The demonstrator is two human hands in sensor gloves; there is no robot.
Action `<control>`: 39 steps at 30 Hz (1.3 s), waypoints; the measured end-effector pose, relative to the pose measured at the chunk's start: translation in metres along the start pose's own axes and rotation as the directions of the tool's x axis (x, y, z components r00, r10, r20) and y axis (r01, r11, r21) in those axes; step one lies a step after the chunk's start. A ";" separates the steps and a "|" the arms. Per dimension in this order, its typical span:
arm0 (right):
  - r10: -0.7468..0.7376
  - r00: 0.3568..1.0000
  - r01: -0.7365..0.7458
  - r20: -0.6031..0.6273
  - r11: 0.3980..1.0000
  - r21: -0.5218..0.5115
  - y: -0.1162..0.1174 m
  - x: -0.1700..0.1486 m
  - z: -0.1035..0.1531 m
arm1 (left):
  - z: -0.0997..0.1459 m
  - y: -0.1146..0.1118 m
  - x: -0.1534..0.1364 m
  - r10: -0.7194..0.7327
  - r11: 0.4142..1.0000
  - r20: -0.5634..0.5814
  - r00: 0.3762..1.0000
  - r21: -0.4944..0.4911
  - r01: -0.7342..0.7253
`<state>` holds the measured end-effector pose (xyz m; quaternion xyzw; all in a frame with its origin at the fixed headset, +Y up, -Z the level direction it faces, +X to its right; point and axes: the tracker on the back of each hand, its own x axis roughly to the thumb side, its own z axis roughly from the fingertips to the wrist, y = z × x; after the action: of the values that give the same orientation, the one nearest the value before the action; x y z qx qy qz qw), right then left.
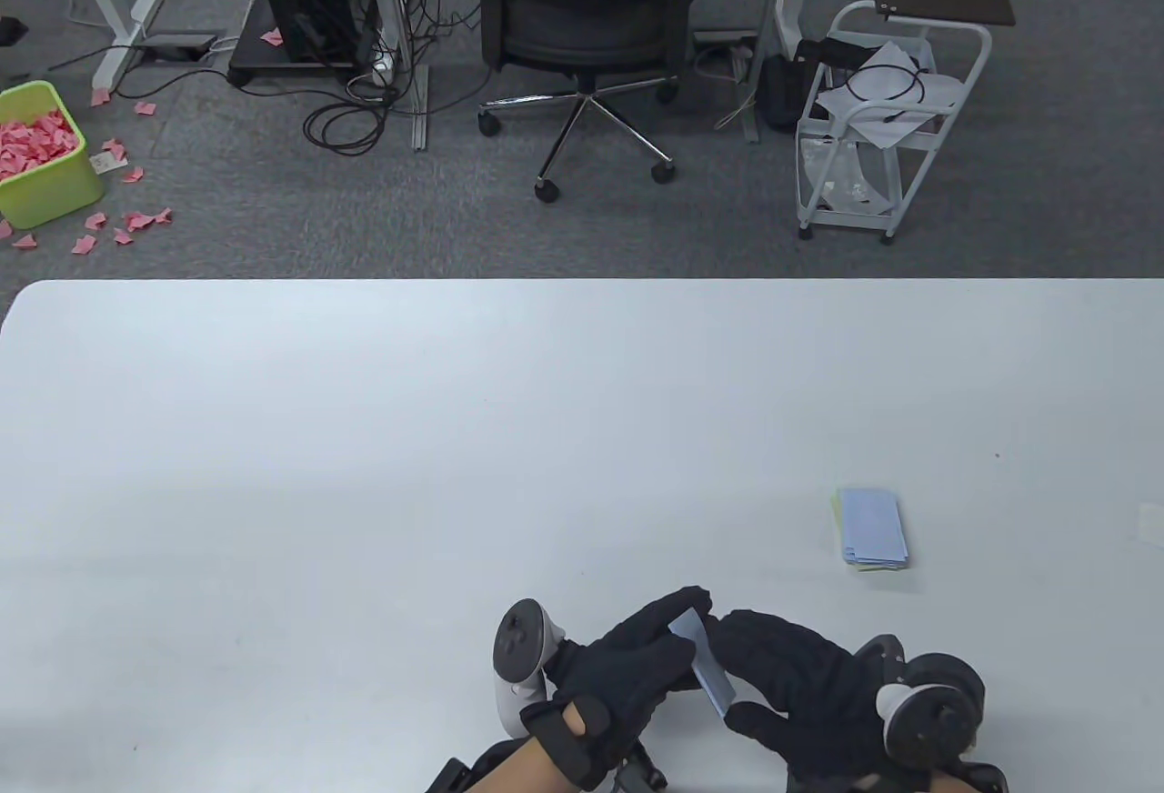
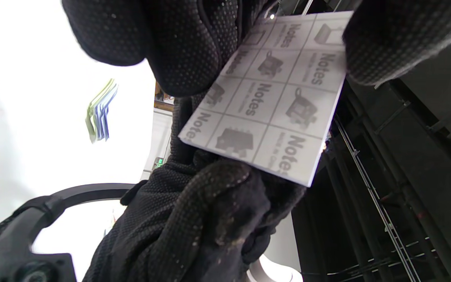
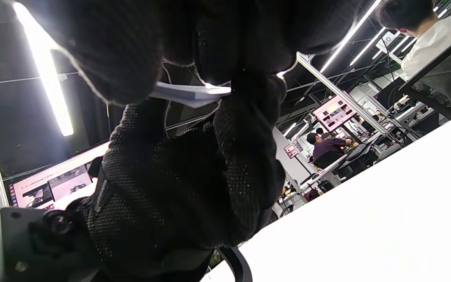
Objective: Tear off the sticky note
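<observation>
Both hands grasp the sticky-note pad (image 1: 707,661) above the table (image 1: 364,466): left hand (image 1: 627,661) steadies, right hand (image 1: 791,675) pinches an edge. The peel seems about to begin; next, the right hand likely needs to lift one sheet away.

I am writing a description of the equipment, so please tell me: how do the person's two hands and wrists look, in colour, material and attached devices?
Both hands wear black knit gloves with a fine dotted texture. The left hand carries a grey-and-white controller-like tracker and a black wrist strap; bare skin shows at the wrist. The right hand carries a darker tracker with a ring and a white cap.
</observation>
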<state>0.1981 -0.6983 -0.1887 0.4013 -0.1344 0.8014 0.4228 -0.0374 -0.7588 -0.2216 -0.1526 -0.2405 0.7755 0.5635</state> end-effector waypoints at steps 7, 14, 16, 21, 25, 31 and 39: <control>-0.015 1.000 0.015 -0.005 1.000 0.005 -0.002 -0.001 0.000 | 0.000 0.001 0.001 -0.018 0.999 -0.011 1.000 -0.033 0.018; -0.017 1.000 0.017 -0.008 1.000 0.009 -0.002 -0.002 0.000 | 0.000 0.002 0.000 -0.030 0.999 -0.018 0.999 -0.039 0.030; -0.020 1.000 0.020 -0.011 1.000 0.009 -0.002 -0.002 0.001 | -0.001 0.002 0.000 -0.032 0.998 -0.020 0.999 -0.046 0.031; -0.017 1.000 0.017 -0.010 1.000 0.010 -0.003 -0.002 0.001 | -0.001 0.002 0.000 -0.037 0.998 -0.023 0.999 -0.044 0.036; -0.015 1.000 0.015 -0.008 1.000 0.011 -0.003 -0.002 0.001 | 0.000 0.002 0.000 -0.040 0.998 -0.024 0.999 -0.044 0.039; -0.015 1.000 0.015 -0.010 1.000 0.011 -0.003 -0.003 0.001 | -0.001 0.002 -0.001 -0.039 0.998 -0.028 0.999 -0.045 0.038; -0.007 1.000 0.007 -0.015 1.000 -0.023 -0.002 -0.001 0.002 | -0.001 0.000 -0.001 -0.020 1.000 -0.014 1.000 -0.023 0.020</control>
<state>0.2004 -0.6986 -0.1884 0.3909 -0.1390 0.8013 0.4311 -0.0360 -0.7595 -0.2224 -0.1624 -0.2469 0.7658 0.5711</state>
